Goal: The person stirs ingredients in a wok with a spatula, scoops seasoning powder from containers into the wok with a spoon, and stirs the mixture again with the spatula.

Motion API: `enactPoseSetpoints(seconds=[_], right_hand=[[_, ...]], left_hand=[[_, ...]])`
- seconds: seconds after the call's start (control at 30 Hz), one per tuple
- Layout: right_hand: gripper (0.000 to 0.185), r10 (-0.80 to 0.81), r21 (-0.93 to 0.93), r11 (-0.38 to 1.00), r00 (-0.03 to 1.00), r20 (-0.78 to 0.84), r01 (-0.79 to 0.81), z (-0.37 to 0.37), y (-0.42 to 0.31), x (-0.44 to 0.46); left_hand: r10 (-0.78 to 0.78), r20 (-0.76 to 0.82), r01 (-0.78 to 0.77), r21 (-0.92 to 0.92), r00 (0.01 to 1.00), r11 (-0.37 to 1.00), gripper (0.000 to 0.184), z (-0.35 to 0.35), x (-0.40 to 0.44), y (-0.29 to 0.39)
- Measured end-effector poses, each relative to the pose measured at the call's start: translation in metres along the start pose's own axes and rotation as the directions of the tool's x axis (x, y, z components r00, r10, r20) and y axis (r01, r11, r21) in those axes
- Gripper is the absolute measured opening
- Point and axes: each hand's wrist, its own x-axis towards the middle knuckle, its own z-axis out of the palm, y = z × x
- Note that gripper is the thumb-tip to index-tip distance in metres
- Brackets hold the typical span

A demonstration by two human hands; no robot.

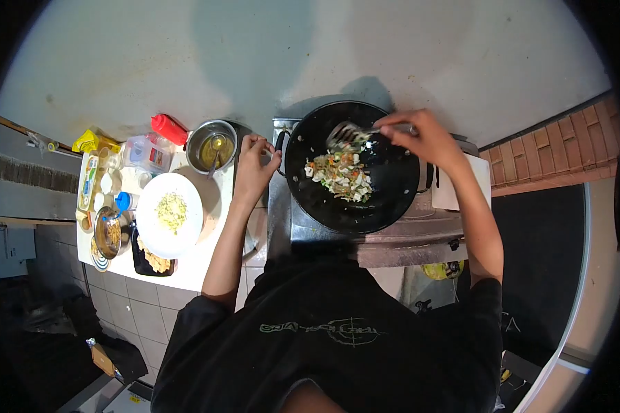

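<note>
A large black wok [393,199] sits on the stove, with a heap of chopped vegetables and pale pieces [341,177] left of its middle. My right hand [421,140] is closed on the handle of a slotted metal spatula [348,135], whose blade is at the upper edge of the heap. At the wok's left handle [281,153] is my left hand [257,160], its fingers curled and close to the rim. Whether those fingers grip the handle is not clear.
The white table [193,272] at left holds a plate [160,242] of chopped greens, a metal pot [213,127] with yellow liquid and a spoon, a red bottle [169,129], a black tray [145,265] and several jars. A white board [479,175] lies right of the wok.
</note>
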Motion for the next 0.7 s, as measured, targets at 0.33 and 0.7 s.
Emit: enactPoseSetpoints(seconds=[0.33,0.7], right_hand=[[0.021,0.319,0.512,0.805,0.946,0.057,-0.301,0.046,0.086,-0.025],[0.033,-0.23,-0.268,0.944,0.967,-0.113,0.194,0.094,-0.064,-0.128]], left_hand=[[-0.01,-0.027,0.011,0.033,1.0,0.999,0.017,0.001,-0.001,0.002],[0.009,-0.068,-0.003,0.087,0.998,0.996,0.017,0.001,-0.004,0.007]])
